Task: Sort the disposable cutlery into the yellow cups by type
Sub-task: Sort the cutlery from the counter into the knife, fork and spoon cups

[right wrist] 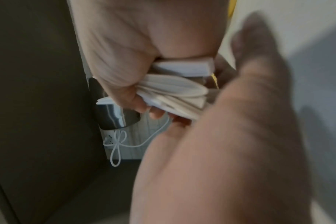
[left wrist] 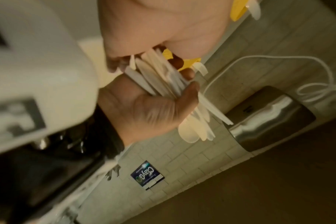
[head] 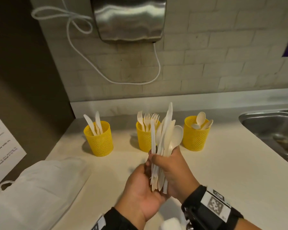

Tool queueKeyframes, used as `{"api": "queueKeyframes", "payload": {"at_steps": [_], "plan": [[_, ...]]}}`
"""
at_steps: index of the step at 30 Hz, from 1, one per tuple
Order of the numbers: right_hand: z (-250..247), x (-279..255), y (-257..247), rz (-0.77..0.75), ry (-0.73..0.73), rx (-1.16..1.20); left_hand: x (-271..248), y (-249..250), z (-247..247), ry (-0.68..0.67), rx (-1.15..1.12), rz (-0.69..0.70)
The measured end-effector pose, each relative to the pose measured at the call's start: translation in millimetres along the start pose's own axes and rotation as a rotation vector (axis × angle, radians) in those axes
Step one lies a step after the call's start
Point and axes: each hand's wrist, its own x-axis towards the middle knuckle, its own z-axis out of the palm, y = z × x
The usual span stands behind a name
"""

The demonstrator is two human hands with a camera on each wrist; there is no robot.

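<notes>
Three yellow mesh cups stand in a row at the back of the counter. The left cup (head: 99, 140) has knives, the middle cup (head: 144, 138) forks, the right cup (head: 196, 136) spoons. In front of the middle cup my right hand (head: 175, 170) grips an upright bundle of mixed white cutlery (head: 165, 138), thumb wrapped across it. My left hand (head: 140, 193) lies palm up under the handle ends, fingers stretched along the bundle. The wrist views show the same bundle (left wrist: 159, 78) (right wrist: 175, 91) up close, blurred.
A white bag (head: 40, 188) lies on the counter at the left. A steel sink (head: 273, 127) is sunk in at the right. A steel wall unit (head: 130, 19) with a looped white cable (head: 156, 67) hangs above the cups.
</notes>
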Motion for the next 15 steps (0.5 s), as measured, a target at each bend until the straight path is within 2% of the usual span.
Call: {"api": "queueKeyframes", "payload": {"at_steps": [2,4,6,7,9,15], "plan": [[-2.5,5.8,-2.2,-0.007,0.009,-0.005,0.6,5.9,-3.9,0.016,0.135,0.089],[-4.8,7.8,-3.6,0.024,-0.049,-0.064,1.4,15.6,-7.0,0.067,0.325,0.321],[-4.2,5.7,-1.3,0.079,-0.127,-0.155,3.2,28.5,-12.0,0.102,0.617,0.561],[-3.2,3.8,0.9,0.111,-0.152,-0.187,3.9,34.0,-13.1,0.098,0.775,0.623],[-2.1,1.6,7.0,0.166,-0.187,-0.190,2.7,43.2,-12.9,0.071,0.955,0.636],[-2.7,4.7,13.6,0.247,-0.198,-0.085,12.3,51.1,-24.7,0.151,0.959,0.604]]}}
